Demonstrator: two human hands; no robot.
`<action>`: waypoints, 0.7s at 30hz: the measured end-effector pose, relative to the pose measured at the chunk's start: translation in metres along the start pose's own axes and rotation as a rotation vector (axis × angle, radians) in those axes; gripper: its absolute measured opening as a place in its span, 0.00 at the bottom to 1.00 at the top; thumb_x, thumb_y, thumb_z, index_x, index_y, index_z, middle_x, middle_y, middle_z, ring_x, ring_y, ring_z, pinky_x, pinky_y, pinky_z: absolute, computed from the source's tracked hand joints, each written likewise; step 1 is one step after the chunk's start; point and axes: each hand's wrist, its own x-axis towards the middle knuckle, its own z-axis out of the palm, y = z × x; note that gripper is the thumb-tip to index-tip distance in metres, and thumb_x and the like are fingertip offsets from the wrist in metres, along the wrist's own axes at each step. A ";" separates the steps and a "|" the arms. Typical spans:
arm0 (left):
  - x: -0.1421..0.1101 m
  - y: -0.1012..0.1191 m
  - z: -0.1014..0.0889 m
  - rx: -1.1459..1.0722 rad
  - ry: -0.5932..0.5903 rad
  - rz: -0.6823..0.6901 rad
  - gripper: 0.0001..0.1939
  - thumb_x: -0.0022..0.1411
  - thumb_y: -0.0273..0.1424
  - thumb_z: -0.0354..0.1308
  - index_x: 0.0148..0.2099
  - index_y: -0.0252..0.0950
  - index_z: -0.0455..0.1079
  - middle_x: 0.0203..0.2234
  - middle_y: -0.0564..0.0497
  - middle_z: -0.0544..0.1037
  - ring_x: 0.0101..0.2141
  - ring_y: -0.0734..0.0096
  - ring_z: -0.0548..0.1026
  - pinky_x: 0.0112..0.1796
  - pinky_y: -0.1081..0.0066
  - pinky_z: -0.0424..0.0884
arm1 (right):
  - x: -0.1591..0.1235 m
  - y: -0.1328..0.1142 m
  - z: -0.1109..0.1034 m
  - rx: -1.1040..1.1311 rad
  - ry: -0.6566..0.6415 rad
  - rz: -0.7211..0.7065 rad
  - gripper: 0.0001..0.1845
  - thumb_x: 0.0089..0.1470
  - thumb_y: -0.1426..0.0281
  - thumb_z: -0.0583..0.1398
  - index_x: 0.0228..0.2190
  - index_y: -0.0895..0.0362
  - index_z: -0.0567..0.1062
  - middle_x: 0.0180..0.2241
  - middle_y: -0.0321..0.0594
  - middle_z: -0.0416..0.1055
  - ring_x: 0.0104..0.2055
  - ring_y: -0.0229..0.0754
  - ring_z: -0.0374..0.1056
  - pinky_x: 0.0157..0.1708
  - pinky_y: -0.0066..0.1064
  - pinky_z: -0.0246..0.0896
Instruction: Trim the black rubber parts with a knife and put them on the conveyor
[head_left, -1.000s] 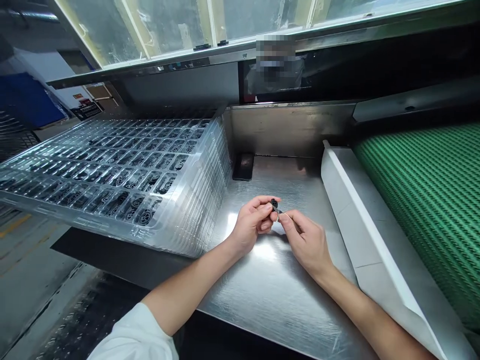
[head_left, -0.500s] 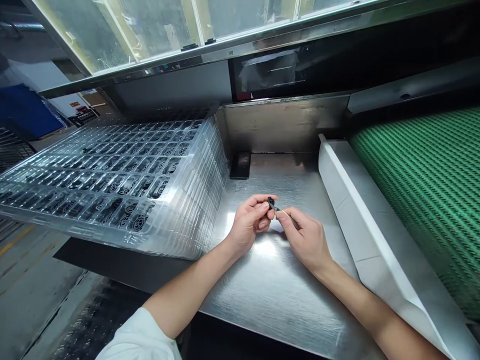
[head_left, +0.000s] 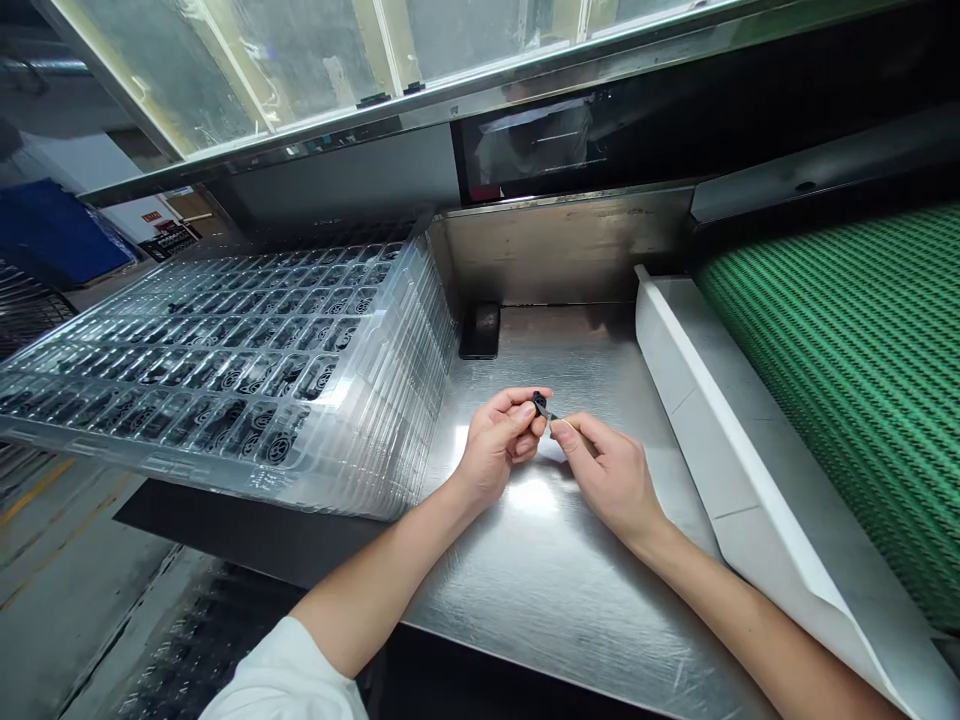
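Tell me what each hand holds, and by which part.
The left hand pinches a small black part by its left side, the exact spot covered. The right hand pinches a thin tool by its end away from the part, also covered.

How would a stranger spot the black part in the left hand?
Find the metal worktop between the stacked clear trays and the green belt. Over it, the left hand holds the black part. Unlike dark pieces in the trays, it's held, beside the thin tool in the right hand.
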 end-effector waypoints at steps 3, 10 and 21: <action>0.000 0.001 0.000 -0.003 0.003 0.002 0.26 0.57 0.41 0.74 0.51 0.31 0.75 0.25 0.54 0.70 0.20 0.83 0.56 0.22 0.77 0.49 | 0.000 0.001 0.000 0.001 0.001 0.004 0.25 0.72 0.48 0.55 0.32 0.53 0.76 0.22 0.31 0.63 0.24 0.40 0.57 0.27 0.31 0.50; 0.000 0.001 0.001 0.008 0.019 0.005 0.26 0.56 0.41 0.74 0.51 0.31 0.75 0.24 0.54 0.70 0.20 0.82 0.56 0.22 0.77 0.49 | 0.000 -0.001 0.000 -0.020 -0.011 -0.026 0.25 0.72 0.48 0.54 0.33 0.53 0.76 0.22 0.32 0.63 0.25 0.41 0.57 0.28 0.32 0.51; 0.000 0.002 0.001 0.010 0.013 0.002 0.26 0.56 0.41 0.74 0.51 0.31 0.75 0.24 0.54 0.70 0.20 0.82 0.57 0.22 0.77 0.49 | 0.000 -0.002 0.000 -0.018 -0.020 -0.012 0.24 0.73 0.50 0.55 0.33 0.53 0.76 0.23 0.32 0.65 0.25 0.41 0.59 0.27 0.31 0.52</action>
